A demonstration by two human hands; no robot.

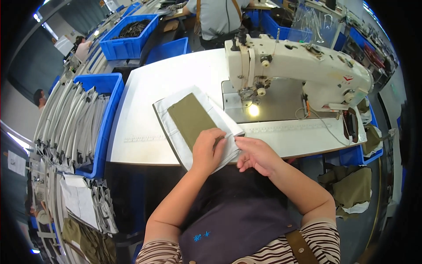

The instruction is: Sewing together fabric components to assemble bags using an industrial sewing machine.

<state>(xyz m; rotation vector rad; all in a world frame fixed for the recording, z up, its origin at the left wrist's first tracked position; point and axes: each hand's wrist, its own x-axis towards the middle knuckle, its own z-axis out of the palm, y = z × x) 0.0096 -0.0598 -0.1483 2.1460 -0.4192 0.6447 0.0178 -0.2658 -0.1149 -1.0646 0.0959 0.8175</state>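
Observation:
A white fabric piece [180, 93] with an olive-green rectangular panel [191, 118] on top lies slanted on the white sewing table [145, 94], its near corner over the front edge. My left hand [208, 148] rests on its lower part, fingers and thumb bent around a fold of white cloth. On the right side, my right hand [258, 155] pinches the cloth's edge between thumb and forefinger, with the other fingers curled loosely below. The cloth between the two hands is bunched, and part of it is hidden. The sewing machine's needle area [248, 99] is beyond my right hand, apart from the cloth.
A white sewing machine [303, 64] stands at the table's back right, its lamp lit. At left, a blue crate [113, 119] holds stacked grey-white pieces. Olive cloth [351, 187] hangs at right. Another person [218, 20] sits beyond the table near more blue crates [116, 47].

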